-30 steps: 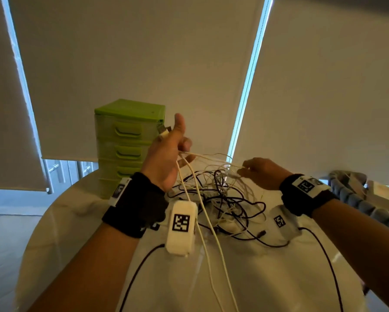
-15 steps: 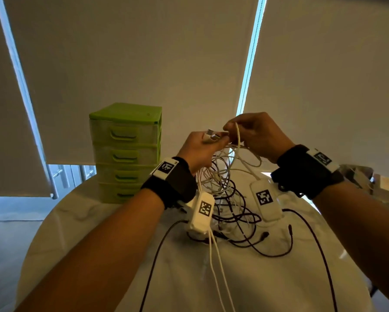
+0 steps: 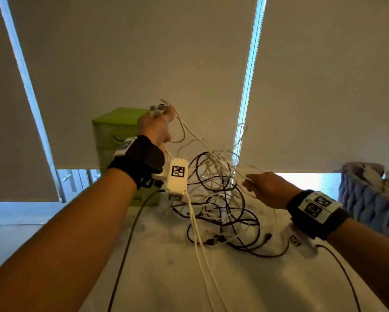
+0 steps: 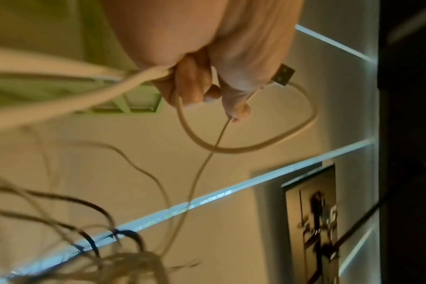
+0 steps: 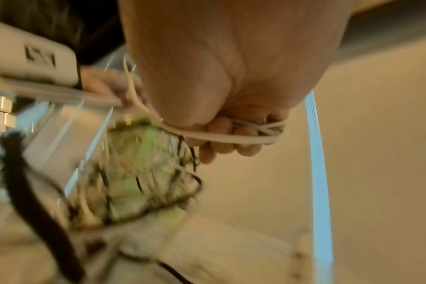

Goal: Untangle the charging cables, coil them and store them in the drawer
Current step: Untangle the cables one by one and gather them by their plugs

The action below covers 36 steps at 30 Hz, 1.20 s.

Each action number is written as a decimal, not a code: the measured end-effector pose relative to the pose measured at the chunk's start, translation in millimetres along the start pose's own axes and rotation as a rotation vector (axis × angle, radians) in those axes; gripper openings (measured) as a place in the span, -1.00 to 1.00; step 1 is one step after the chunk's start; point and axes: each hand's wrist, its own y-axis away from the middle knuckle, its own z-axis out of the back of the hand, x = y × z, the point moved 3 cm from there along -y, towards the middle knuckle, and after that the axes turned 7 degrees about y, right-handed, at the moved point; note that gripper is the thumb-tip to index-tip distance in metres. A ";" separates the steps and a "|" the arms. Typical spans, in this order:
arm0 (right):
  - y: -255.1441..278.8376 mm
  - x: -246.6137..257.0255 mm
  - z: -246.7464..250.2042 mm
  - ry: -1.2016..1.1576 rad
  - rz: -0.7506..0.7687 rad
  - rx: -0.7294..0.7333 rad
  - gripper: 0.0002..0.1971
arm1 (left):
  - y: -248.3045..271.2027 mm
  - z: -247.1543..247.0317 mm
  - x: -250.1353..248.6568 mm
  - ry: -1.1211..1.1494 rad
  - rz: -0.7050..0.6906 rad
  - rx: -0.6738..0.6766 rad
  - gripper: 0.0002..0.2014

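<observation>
A tangle of white and black charging cables (image 3: 220,199) lies on the white table (image 3: 166,278), partly lifted. My left hand (image 3: 155,124) is raised above it and grips a white cable just below its USB plug (image 3: 156,109); the plug (image 4: 283,75) sticks out past the curled fingers (image 4: 195,86). My right hand (image 3: 263,188) is lower, to the right of the tangle, with several white cable strands (image 5: 243,138) held in its curled fingers (image 5: 226,148). The green drawer unit (image 3: 112,136) stands behind my left hand with its drawers closed.
A grey knitted basket (image 3: 369,194) stands at the table's right edge. Black leads (image 3: 126,244) run from the wrist cameras across the table toward me. Roller blinds cover the windows behind the table.
My hands, close together half a second ago, have moved apart: the left rose up and left with the plug end, the right dropped down and right, stretching white cable out of the tangle.
</observation>
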 end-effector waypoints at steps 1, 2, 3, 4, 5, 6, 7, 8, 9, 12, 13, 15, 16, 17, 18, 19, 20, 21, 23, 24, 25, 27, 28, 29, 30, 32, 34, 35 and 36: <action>-0.9 -7.4 -5.2 0.133 -0.034 0.034 -0.80 | 0.3 2.5 1.6 -0.004 -0.012 -0.008 -0.90; -2.8 -10.6 -5.5 0.192 -0.051 0.057 -0.86 | 3.0 2.9 5.4 -0.007 -0.011 0.001 -0.89; -5.5 -11.2 -4.2 0.151 -0.057 0.073 -0.85 | 6.1 2.6 11.0 -0.005 0.002 0.017 -0.89; -7.4 -9.4 -1.4 0.022 -0.054 0.089 -0.74 | 9.8 0.7 17.3 0.003 0.023 0.049 -0.90; -8.8 -3.8 5.5 -0.165 -0.038 0.087 -0.61 | 13.3 -1.0 22.1 -0.003 0.031 0.093 -0.92; -9.9 4.7 15.0 -0.356 -0.006 0.084 -0.50 | 16.3 -3.4 25.4 -0.021 0.024 0.151 -0.94; -11.1 15.4 26.3 -0.509 0.027 0.083 -0.43 | 19.8 -6.9 27.0 -0.046 0.008 0.220 -0.95; -12.8 26.2 36.6 -0.617 0.043 0.071 -0.43 | 24.6 -11.1 28.0 -0.065 -0.002 0.291 -0.96; -15.4 38.2 46.7 -0.678 0.045 0.041 -0.48 | 29.4 -15.7 28.2 -0.074 -0.009 0.352 -0.96; -28.0 70.6 64.8 -0.601 0.050 -0.102 -0.71 | 43.7 -26.9 21.7 -0.047 -0.012 0.469 -0.93; -32.6 77.3 67.2 -0.550 0.068 -0.153 -0.78 | 46.1 -28.9 19.3 -0.028 -0.016 0.490 -0.92; -39.5 80.8 71.5 -0.498 0.080 -0.215 -0.79 | 47.5 -28.0 17.3 -0.040 -0.045 0.501 -0.88; -40.8 79.0 74.6 -0.502 0.068 -0.225 -0.79 | 47.7 -25.9 17.9 -0.100 -0.077 0.491 -0.84; -41.1 77.1 78.9 -0.514 0.063 -0.236 -0.79 | 47.6 -24.4 20.5 -0.180 -0.110 0.487 -0.80; -40.6 75.2 84.4 -0.516 0.070 -0.249 -0.78 | 48.1 -24.0 24.8 -0.248 -0.117 0.501 -0.78; -40.3 73.3 90.2 -0.511 0.086 -0.259 -0.78 | 48.6 -24.3 30.6 -0.287 -0.096 0.523 -0.78; -39.6 72.7 96.2 -0.509 0.103 -0.262 -0.77 | 49.8 -24.3 36.0 -0.287 -0.058 0.539 -0.78; -38.8 72.0 101.8 -0.524 0.123 -0.269 -0.78 | 52.2 -24.4 40.2 -0.262 -0.025 0.553 -0.76; -36.7 71.2 113.9 -0.596 0.144 -0.318 -0.79 | 54.9 -27.5 46.2 -0.280 -0.035 0.592 -0.79; -36.1 70.7 119.6 -0.633 0.141 -0.342 -0.80 | 56.0 -30.0 47.4 -0.307 -0.053 0.616 -0.83; -35.4 70.4 123.6 -0.666 0.139 -0.358 -0.80 | 56.4 -31.3 47.8 -0.324 -0.068 0.623 -0.85; -32.1 73.2 125.0 -0.748 0.130 -0.430 -0.81 | 54.8 -32.8 44.5 -0.325 -0.076 0.622 -0.88; -31.1 74.5 121.9 -0.807 0.116 -0.479 -0.82 | 50.6 -32.1 44.2 -0.351 -0.090 0.638 -0.91; -30.7 75.0 115.8 -0.845 0.103 -0.501 -0.85 | 47.2 -30.1 44.8 -0.392 -0.115 0.655 -0.92; -30.4 76.4 107.7 -0.840 0.088 -0.464 -0.82 | 44.3 -26.6 46.3 -0.423 -0.139 0.649 -0.93; -31.2 81.2 83.3 -0.711 0.055 -0.224 -0.68 | 38.8 -18.8 46.2 -0.378 -0.151 0.532 -0.91; -24.9 86.2 62.2 -0.577 0.100 -0.105 -0.80 | 29.1 -12.6 43.9 -0.220 -0.100 0.353 -0.85; -20.8 86.0 54.4 -0.510 0.140 -0.111 -0.75 | 23.9 -10.8 40.6 -0.144 -0.061 0.263 -0.82; -17.7 83.3 45.8 -0.453 0.168 -0.111 -0.69 | 18.4 -9.4 36.4 -0.079 -0.020 0.190 -0.79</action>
